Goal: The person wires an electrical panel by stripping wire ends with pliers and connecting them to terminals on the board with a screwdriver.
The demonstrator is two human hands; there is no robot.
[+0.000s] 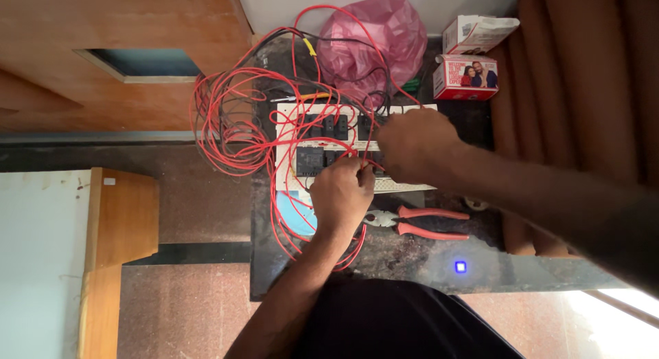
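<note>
1. Left hand (341, 192) sits at the near edge of the switch panel (322, 143), fingers pinched together on a red wire (292, 222) right where it meets the black modules.
2. Right hand (415, 145) comes in from the right and covers the panel's right end; its fingers curl down out of sight, so I cannot tell whether they grip anything.
3. The panel lies flat on the dark tabletop (412, 263), white frame with black switch blocks, between both hands.
4. Loops of red wire pile up to the left and far side, spilling over the tabletop's edge. A loop could well snag a wrist and drag the panel, or a strand could slip from the pinch.
5. Red-handled pliers (419, 223) lie just near of the panel, to the right of the left hand; an elbow could knock them.
6. Far right: two small cartons, a red-and-white box (465, 77) with a printed photograph, and a white box (477, 33) with its flap open behind it.
7. A crumpled pink plastic bag (374, 36) sits at the far edge.
</note>
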